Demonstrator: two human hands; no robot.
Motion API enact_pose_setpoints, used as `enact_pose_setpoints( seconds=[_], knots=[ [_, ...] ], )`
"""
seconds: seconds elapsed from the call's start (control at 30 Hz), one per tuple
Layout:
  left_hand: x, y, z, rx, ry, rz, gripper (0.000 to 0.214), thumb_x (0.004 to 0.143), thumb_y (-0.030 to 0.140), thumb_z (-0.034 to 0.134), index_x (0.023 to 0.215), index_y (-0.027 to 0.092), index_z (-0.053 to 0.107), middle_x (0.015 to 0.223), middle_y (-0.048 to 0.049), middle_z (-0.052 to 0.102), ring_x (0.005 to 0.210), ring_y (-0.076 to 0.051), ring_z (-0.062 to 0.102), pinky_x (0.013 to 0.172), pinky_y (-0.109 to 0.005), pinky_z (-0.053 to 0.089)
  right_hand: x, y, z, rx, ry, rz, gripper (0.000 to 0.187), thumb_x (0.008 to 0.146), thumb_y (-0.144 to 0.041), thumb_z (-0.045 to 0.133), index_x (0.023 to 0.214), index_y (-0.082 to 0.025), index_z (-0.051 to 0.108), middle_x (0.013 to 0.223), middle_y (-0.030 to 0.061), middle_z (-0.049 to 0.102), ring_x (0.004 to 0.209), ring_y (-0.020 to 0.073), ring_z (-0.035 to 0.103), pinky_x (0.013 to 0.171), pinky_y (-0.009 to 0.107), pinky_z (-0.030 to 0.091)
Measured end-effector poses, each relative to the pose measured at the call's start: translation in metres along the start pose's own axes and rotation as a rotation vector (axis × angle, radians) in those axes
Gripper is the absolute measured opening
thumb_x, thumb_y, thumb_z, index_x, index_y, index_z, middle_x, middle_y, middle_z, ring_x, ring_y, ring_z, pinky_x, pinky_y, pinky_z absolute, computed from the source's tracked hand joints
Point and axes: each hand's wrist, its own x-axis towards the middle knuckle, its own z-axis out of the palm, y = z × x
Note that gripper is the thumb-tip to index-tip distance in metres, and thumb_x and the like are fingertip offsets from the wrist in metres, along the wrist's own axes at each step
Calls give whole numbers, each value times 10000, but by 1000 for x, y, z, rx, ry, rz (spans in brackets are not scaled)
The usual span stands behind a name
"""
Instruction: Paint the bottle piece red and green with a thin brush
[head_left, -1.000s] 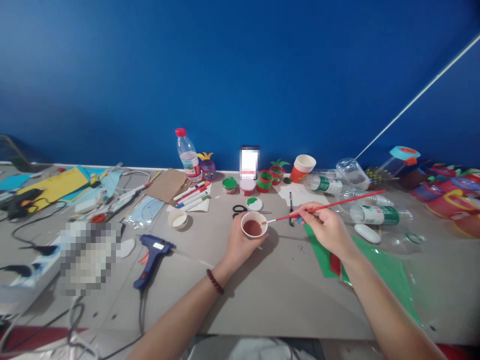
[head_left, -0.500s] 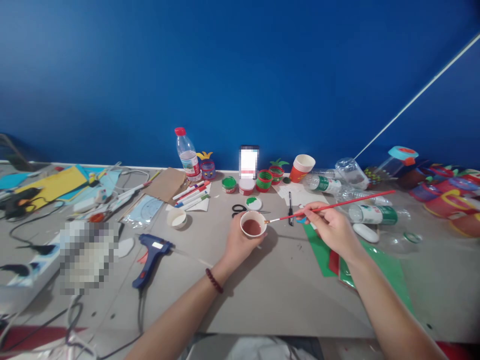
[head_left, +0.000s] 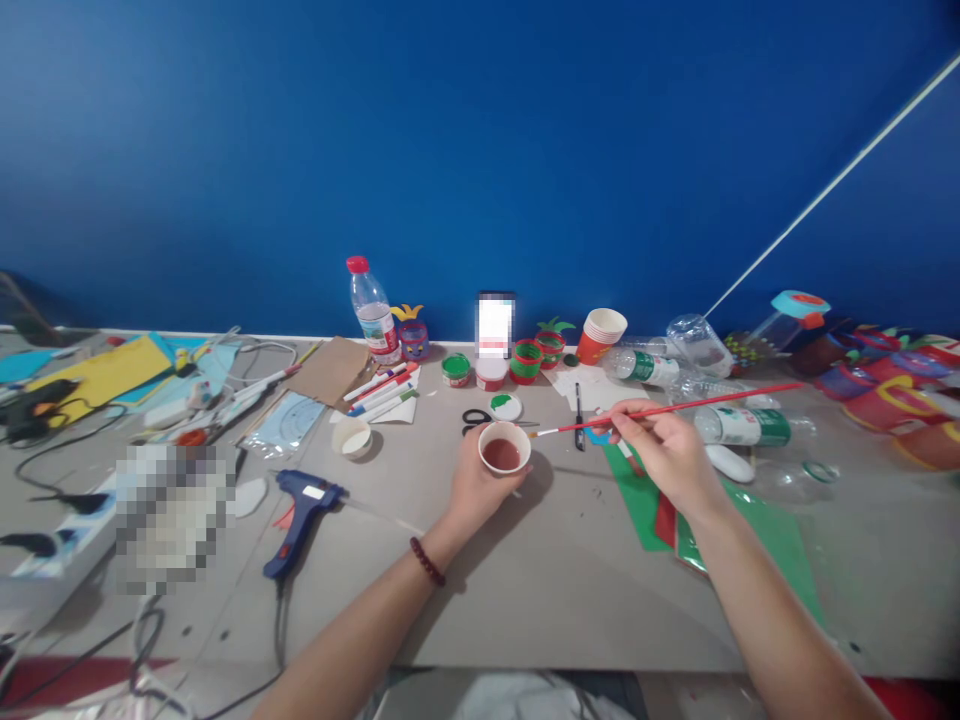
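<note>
My left hand [head_left: 480,485] is wrapped round a paper cup [head_left: 505,449] with reddish-brown liquid inside, held above the table. In my right hand [head_left: 664,450] a thin red paintbrush [head_left: 720,399] is pinched between thumb and fingers, its bristle end pointing left just beside the cup's rim. Behind the cup lie black-handled scissors [head_left: 475,420] and a white lid [head_left: 505,407] with green paint on it. A green paint pot [head_left: 456,370] and a red and green ring-shaped piece [head_left: 526,362] stand farther back. A black pen [head_left: 579,418] rests on the table near the brush.
A blue glue gun [head_left: 304,510] with its cord lies left, near a power strip [head_left: 75,540] and a small white cup [head_left: 352,438]. Markers [head_left: 382,388], a bottle [head_left: 373,315] and a phone [head_left: 495,328] are at the back. Plastic bottles [head_left: 742,426] and green sheets [head_left: 772,550] lie right.
The brush tip has moved slightly away from the cup's rim, and the brush now lies at a slightly flatter angle. My left hand keeps the cup in nearly the same place.
</note>
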Motion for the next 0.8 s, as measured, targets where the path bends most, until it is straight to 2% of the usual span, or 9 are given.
enact_pose_setpoints(
  seconds=[0.13, 0.33, 0.5, 0.8],
  knots=[
    [0, 0, 0, -15, 10, 8, 655, 582, 300, 882, 1155, 222, 574, 1157, -76, 640, 1112, -283, 612, 971, -437, 471, 3, 0, 11, 63, 28, 44, 350, 798, -536, 706, 854, -191, 711, 781, 83, 761, 695, 210, 699, 668, 327, 581],
    [0, 3, -1, -10, 19, -6, 668, 572, 291, 883, 1154, 224, 563, 1158, -80, 638, 1113, -287, 616, 968, -441, 476, 8, 17, 22, 92, 72, 110, 364, 765, -544, 729, 835, -188, 709, 719, 79, 760, 664, 216, 709, 656, 322, 579],
    [-1, 5, -1, 23, -1, -3, 637, 601, 307, 866, 1151, 220, 555, 1150, -76, 637, 1100, -282, 618, 947, -431, 484, 7, 22, 22, 65, 96, 106, 375, 769, -556, 721, 826, -186, 706, 713, 76, 761, 649, 212, 713, 656, 317, 584],
    [-1, 7, -2, -4, -4, -29, 652, 585, 300, 871, 1148, 219, 552, 1165, -80, 630, 1118, -288, 598, 959, -440, 464, 3, 14, 16, 57, 116, 77, 350, 776, -542, 722, 800, -193, 712, 717, 77, 765, 666, 231, 729, 628, 334, 605]
  ],
)
